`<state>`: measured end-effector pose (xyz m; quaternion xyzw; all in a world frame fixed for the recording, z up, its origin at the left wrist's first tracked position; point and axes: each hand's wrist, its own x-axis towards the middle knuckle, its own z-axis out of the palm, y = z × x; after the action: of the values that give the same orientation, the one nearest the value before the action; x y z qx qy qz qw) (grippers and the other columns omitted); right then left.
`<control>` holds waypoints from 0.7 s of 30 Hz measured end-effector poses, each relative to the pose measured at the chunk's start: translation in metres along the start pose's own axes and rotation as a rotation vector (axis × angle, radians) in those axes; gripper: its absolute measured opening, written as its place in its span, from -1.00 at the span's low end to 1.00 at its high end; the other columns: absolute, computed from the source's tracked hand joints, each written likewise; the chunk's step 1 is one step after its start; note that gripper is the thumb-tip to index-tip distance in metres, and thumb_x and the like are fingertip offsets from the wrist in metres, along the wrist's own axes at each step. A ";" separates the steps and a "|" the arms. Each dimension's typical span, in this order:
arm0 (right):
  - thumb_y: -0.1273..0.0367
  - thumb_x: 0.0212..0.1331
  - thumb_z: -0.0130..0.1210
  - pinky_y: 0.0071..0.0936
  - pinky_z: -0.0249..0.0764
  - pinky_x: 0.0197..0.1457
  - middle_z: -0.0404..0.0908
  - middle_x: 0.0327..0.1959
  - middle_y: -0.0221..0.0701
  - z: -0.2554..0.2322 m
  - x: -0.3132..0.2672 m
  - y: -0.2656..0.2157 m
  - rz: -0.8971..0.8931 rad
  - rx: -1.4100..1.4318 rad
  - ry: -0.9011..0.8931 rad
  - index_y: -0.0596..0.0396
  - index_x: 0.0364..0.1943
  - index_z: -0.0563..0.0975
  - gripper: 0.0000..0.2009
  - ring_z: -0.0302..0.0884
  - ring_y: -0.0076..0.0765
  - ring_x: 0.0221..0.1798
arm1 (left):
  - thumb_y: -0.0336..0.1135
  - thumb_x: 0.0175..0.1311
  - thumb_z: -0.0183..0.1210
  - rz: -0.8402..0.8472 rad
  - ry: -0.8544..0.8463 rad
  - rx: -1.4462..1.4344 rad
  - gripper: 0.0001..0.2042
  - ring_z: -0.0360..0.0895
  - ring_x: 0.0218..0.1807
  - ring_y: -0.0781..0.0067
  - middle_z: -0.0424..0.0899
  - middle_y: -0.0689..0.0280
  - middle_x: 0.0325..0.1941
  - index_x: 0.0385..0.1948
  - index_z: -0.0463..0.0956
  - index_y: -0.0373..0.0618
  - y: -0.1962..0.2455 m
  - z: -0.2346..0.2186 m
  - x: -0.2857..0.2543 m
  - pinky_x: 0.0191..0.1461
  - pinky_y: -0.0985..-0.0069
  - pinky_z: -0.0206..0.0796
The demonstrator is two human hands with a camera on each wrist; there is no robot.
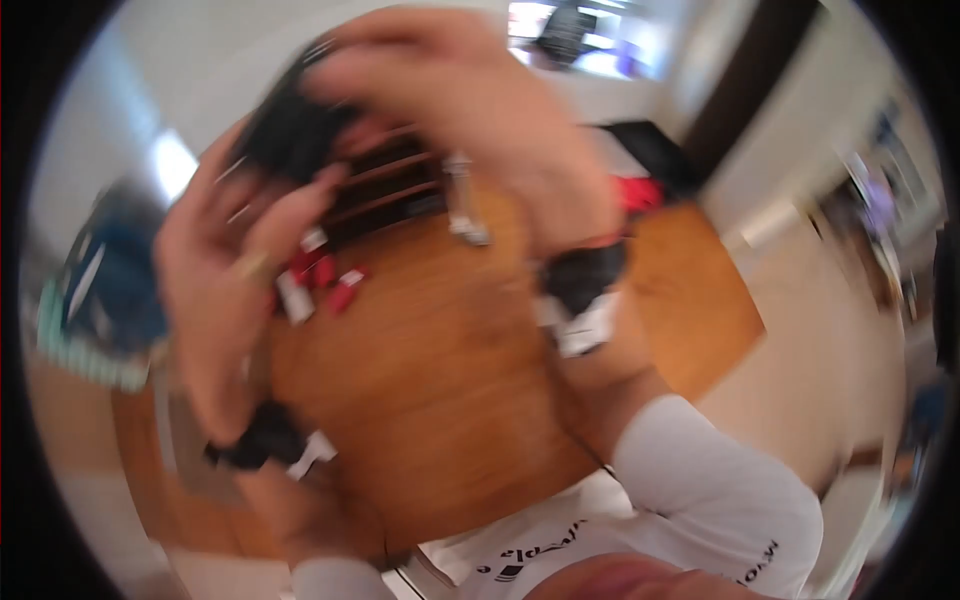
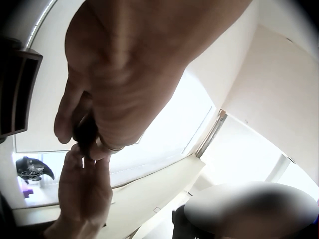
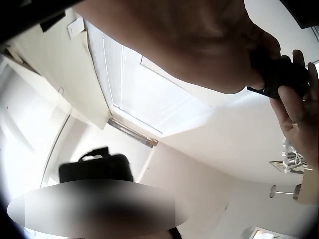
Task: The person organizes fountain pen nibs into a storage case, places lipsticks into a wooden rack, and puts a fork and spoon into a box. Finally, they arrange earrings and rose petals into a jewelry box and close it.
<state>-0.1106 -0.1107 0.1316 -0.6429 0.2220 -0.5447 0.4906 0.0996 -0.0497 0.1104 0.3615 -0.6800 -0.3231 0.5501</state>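
Both hands are raised over the table around a small black object (image 1: 295,125), blurred in the head view. My left hand (image 1: 215,255), with a ring on one finger, holds its near left side. On the far right side, my right hand (image 1: 440,85) grips it with curled fingers. In the left wrist view the dark object (image 2: 87,130) is partly covered by the left hand (image 2: 124,89). From the right wrist it appears as a black block (image 3: 281,74) between both hands' fingers; its kind I cannot tell.
Below is a brown wooden table (image 1: 430,380). A dark brown rack with slots (image 1: 390,185) stands at its back, with small red and white pieces (image 1: 318,275) left of it and a silvery item (image 1: 465,215) to the right. A red and black thing (image 1: 640,185) lies at the back right.
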 end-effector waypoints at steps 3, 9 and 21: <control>0.33 0.53 0.22 -0.45 0.65 -0.22 0.78 -0.21 -0.30 -0.022 0.012 0.007 0.090 0.454 -0.018 0.27 0.03 0.65 -0.76 0.67 -0.40 -0.36 | -0.61 0.40 0.34 0.077 -0.051 -0.169 -0.47 0.77 0.14 0.21 0.76 -0.03 0.15 0.39 0.43 -0.42 -0.004 0.009 -0.003 0.28 0.37 0.61; 0.25 0.61 0.13 -0.47 0.72 -0.06 0.79 -0.05 -0.24 -0.029 0.019 0.022 0.025 0.479 -0.246 0.31 0.22 0.58 -0.63 0.75 -0.40 -0.17 | -0.60 0.40 0.36 0.206 -0.119 -0.035 -0.48 0.77 0.14 0.26 0.79 0.01 0.13 0.38 0.45 -0.41 -0.001 0.003 -0.011 0.26 0.39 0.62; 0.23 0.59 0.17 -0.46 0.73 -0.08 0.79 -0.10 -0.25 -0.025 0.018 0.020 0.028 0.223 -0.147 0.32 0.21 0.58 -0.61 0.75 -0.40 -0.17 | -0.40 0.52 0.31 0.135 0.030 0.137 -0.62 0.79 -0.04 0.39 0.84 0.07 0.00 0.26 0.58 -0.41 0.002 -0.004 -0.011 0.01 0.52 0.61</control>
<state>-0.1231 -0.1433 0.1206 -0.6195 0.1323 -0.5105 0.5814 0.1044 -0.0392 0.1069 0.3565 -0.7149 -0.2325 0.5548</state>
